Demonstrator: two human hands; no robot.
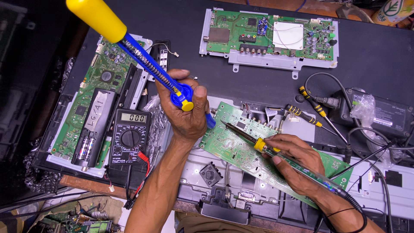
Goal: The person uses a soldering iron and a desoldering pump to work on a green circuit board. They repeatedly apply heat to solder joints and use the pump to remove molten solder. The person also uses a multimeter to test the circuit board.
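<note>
Left hand [185,110] clamped on desoldering pump [142,58], right hand [293,162] gripping soldering iron [246,137], tips converging leftward over tilted circuit board [228,149].

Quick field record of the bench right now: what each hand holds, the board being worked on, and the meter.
left hand: grips blue and yellow desoldering pump, tip down at board
right hand: holds soldering iron, tip on board
board: green, lying on a grey chassis
meter: black, left of the hands, display lit
screwdrivers: two, right of board
</note>
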